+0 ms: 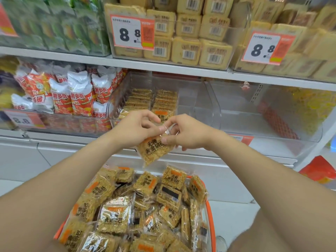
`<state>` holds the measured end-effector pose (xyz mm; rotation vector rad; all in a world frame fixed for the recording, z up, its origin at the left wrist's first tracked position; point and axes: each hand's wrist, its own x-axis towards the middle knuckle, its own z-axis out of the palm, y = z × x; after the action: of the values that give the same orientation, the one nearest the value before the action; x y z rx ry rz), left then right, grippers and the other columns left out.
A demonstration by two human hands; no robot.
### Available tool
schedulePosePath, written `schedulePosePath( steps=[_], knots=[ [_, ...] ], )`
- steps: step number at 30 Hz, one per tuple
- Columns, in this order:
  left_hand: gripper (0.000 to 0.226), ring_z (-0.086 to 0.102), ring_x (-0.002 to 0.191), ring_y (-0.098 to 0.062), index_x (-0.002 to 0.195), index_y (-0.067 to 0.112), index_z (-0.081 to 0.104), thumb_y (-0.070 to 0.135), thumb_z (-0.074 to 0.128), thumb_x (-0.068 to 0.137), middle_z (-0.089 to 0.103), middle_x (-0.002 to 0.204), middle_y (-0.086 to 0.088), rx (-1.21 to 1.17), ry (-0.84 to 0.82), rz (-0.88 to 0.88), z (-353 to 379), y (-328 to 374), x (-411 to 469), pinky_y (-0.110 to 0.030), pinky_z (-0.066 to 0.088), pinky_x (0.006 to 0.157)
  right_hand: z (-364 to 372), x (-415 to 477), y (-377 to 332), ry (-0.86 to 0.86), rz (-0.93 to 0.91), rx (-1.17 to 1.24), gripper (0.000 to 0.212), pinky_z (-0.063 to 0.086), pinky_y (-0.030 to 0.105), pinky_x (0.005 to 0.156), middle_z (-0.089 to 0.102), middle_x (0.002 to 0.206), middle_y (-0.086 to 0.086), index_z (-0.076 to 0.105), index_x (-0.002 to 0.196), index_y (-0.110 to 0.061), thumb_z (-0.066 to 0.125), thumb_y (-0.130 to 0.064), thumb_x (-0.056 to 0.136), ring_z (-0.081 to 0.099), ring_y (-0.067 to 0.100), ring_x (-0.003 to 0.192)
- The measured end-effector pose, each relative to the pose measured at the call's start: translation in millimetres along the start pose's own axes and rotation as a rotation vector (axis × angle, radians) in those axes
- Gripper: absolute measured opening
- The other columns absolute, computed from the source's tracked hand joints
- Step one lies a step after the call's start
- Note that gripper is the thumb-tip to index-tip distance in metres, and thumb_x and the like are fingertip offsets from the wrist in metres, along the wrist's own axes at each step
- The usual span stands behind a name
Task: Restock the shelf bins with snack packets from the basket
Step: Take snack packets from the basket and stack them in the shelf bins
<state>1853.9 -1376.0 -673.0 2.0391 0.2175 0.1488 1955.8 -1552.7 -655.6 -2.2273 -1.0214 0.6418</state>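
Note:
An orange basket [211, 220] at the bottom centre is heaped with several clear packets of golden rice crackers [116, 215]. One such packet [153, 149] hangs above the basket, pinched at its top edge by my left hand [134, 129] and my right hand [189, 132], which meet in front of the middle shelf. Behind the hands, a clear shelf bin [190, 106] holds two rows of the same crackers [151, 100] on its left side, and its right side is bare.
Left of that bin stand red and white snack bags [72, 95]. A second clear bin [263, 113] to the right looks nearly bare. The upper shelf carries yellow packs [187, 42] and price tags reading 8.8 [131, 32]. A red bag [318, 170] lies at far right.

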Motion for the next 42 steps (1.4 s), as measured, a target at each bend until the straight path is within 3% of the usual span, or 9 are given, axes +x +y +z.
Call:
schedulePosePath(
  steps=[5,11,15,18,21,25,31,35,42],
  knots=[
    [0.014,0.071,0.092,-0.007,0.097,0.026,0.081,0.030,0.067,0.099,0.078,0.099,0.010,-0.010,0.182,-0.028,-17,3,4,-0.033,0.055,0.078,-8,-1,-2,0.163,-0.020,0.136,0.023,0.066,0.045,0.067,0.073,0.099,0.016,0.059,0.109,-0.017,0.077,-0.021,0.095,0.075,0.030,0.088],
    [0.027,0.072,0.078,-0.023,0.115,0.025,0.067,0.006,0.066,0.096,0.075,0.102,-0.007,0.015,0.153,-0.037,-22,8,3,-0.030,0.060,0.068,-14,6,6,0.287,-0.004,0.193,0.029,0.066,0.047,0.069,0.073,0.100,0.011,0.058,0.116,-0.017,0.077,-0.021,0.095,0.076,0.024,0.087],
    [0.029,0.073,0.093,-0.037,0.124,0.025,0.065,0.007,0.067,0.100,0.074,0.109,-0.006,-0.010,0.137,-0.009,-23,3,9,-0.044,0.062,0.077,-12,9,7,0.288,-0.054,0.162,0.042,0.065,0.043,0.064,0.072,0.099,0.009,0.054,0.133,-0.026,0.074,-0.030,0.097,0.076,0.023,0.078],
    [0.030,0.071,0.095,-0.021,0.131,0.023,0.062,0.013,0.067,0.102,0.071,0.113,-0.002,0.016,0.177,0.029,-25,-2,17,-0.032,0.061,0.081,-12,18,8,0.372,-0.127,0.031,0.026,0.065,0.043,0.063,0.074,0.095,-0.001,0.066,0.125,-0.025,0.068,-0.033,0.101,0.073,0.017,0.072],
    [0.031,0.067,0.106,-0.010,0.137,0.018,0.060,0.016,0.058,0.106,0.069,0.120,0.004,0.139,0.283,0.029,-28,-8,27,-0.033,0.056,0.096,-17,30,13,0.590,-0.183,-0.047,0.018,0.058,0.037,0.077,0.069,0.091,-0.014,0.067,0.119,-0.027,0.066,-0.032,0.101,0.069,0.013,0.077],
    [0.042,0.062,0.123,-0.028,0.143,0.013,0.056,0.006,0.050,0.101,0.066,0.136,-0.008,0.538,0.219,-0.008,-31,-21,33,-0.045,0.050,0.109,-21,52,31,0.669,-0.083,-0.157,0.023,0.040,0.029,0.082,0.060,0.113,0.004,0.064,0.123,-0.030,0.066,-0.030,0.100,0.059,0.012,0.089],
    [0.027,0.059,0.114,-0.031,0.107,0.022,0.058,0.039,0.037,0.106,0.065,0.112,-0.002,0.822,0.094,-0.033,-31,-35,42,-0.049,0.040,0.091,-10,72,43,0.511,0.126,-0.274,0.028,0.052,0.034,0.084,0.071,0.114,0.004,0.073,0.121,-0.022,0.075,-0.033,0.095,0.065,0.026,0.107],
    [0.057,0.054,0.125,-0.026,0.125,0.024,0.057,0.061,0.023,0.100,0.063,0.129,0.000,0.907,0.024,-0.012,-34,-41,45,-0.054,0.040,0.102,-11,88,40,0.533,0.282,-0.242,0.026,0.049,0.031,0.069,0.072,0.114,0.006,0.076,0.115,-0.022,0.078,-0.024,0.089,0.065,0.025,0.097],
    [0.085,0.048,0.138,-0.026,0.144,0.020,0.050,0.078,0.015,0.092,0.053,0.150,-0.002,0.990,-0.013,-0.006,-33,-40,44,-0.056,0.038,0.110,-5,103,30,0.548,0.242,-0.169,0.024,0.049,0.028,0.074,0.067,0.101,0.000,0.079,0.094,-0.020,0.090,-0.028,0.075,0.057,0.015,0.093]
  ],
)
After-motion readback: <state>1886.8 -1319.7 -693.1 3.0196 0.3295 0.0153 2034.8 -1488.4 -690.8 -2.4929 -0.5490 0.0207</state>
